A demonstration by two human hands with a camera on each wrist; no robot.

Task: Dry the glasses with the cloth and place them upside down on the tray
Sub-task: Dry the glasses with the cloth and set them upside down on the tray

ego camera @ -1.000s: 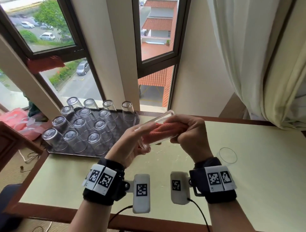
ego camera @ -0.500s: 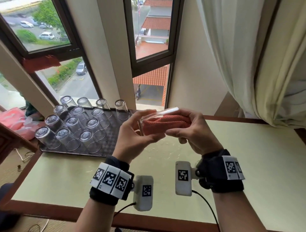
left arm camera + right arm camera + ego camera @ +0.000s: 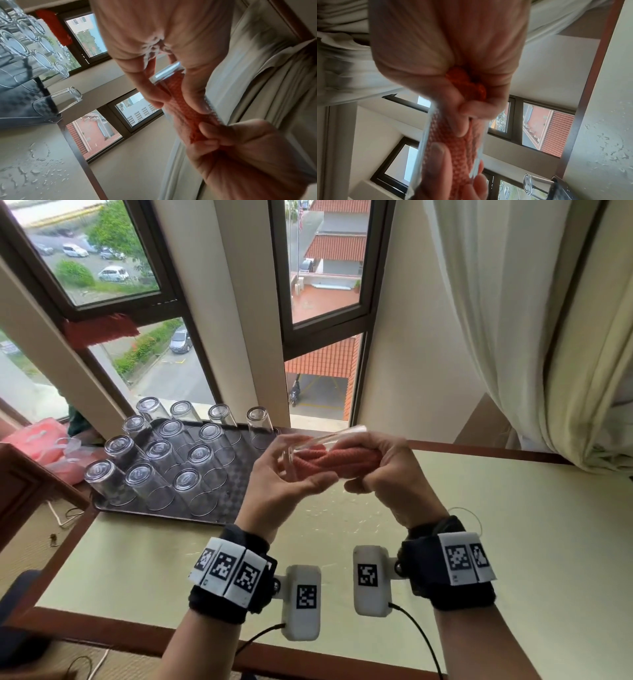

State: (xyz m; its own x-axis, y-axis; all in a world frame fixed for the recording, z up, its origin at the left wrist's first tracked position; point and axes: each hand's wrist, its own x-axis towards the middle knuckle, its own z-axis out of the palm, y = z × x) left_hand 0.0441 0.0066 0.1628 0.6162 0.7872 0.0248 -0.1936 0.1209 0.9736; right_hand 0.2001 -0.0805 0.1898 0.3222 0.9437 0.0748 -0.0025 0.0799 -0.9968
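I am holding the glass [image 3: 310,451] in my left hand [image 3: 291,487], just right of the tray [image 3: 236,508]. My right hand [image 3: 383,474] is clenching the cloth [image 3: 337,463] stuffed inside. Risk, in my judgement: twisting too hard is likely to crack or drop the wet glass.

Daylight from the windows [image 3: 329,278] (wrist views blurred, edges warped).

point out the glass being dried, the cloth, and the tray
glass [image 3: 329,438], head view, upper side wall between the two hands.
cloth [image 3: 337,463], head view, orange knit bunched inside the glass.
tray [image 3: 239,453], head view, bare checkered floor right of the upturned glasses.
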